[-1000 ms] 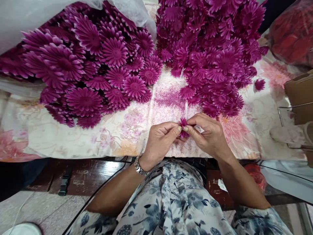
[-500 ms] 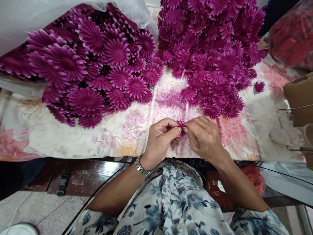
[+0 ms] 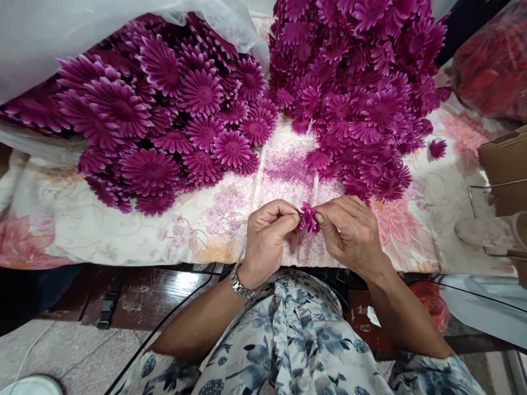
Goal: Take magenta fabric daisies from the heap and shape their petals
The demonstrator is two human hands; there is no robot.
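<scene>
A small purple artificial flower (image 3: 308, 218) is pinched between my two hands, close above the front part of the table. My left hand (image 3: 269, 233), with a metal watch on its wrist, grips the flower's left side between thumb and forefinger. On the opposite side my right hand (image 3: 349, 233) holds it the same way, fingers closed. Its petals show in the gap between my fingertips. Beyond my hands, a heap of similar purple flower heads (image 3: 366, 118) lies to the right. Larger purple flower heads (image 3: 148, 170) with paler tips spill from a plastic bag (image 3: 33, 41) on the left.
A floral tablecloth (image 3: 123, 236) covers the table, with purple dust (image 3: 290, 167) between the heaps. One loose flower head (image 3: 437, 148) lies right of the heap. At the right stand a bag of red pieces (image 3: 494, 71), a cardboard box (image 3: 504, 159) and a wire frame (image 3: 473, 200).
My fingertips have drawn slightly apart, so more of the small flower shows between them. The heaps lie unchanged, and the view has shifted a little.
</scene>
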